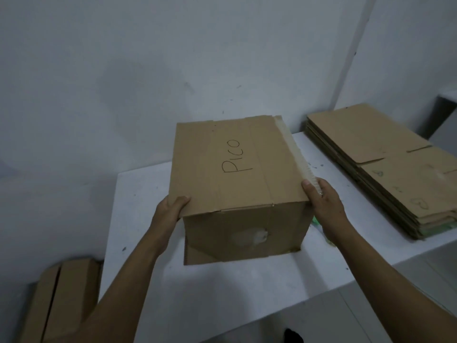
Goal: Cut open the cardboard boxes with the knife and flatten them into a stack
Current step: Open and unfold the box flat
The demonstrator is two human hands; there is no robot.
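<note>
I held the box [237, 174] between both hands, left [170, 206] and right [324, 196] gripping its near corners (long axis pointing away).

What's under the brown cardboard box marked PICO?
Only the white table shows beneath the brown cardboard box, gripped by left hand and right hand. The box covers whatever lies directly underneath.

Before me, the brown box [237, 164], "PICO" handwritten on top, stands assembled, tape along its right edge. Flattened boxes [385, 164] lie stacked to my right; another box [66, 300] sits lower left.
</note>
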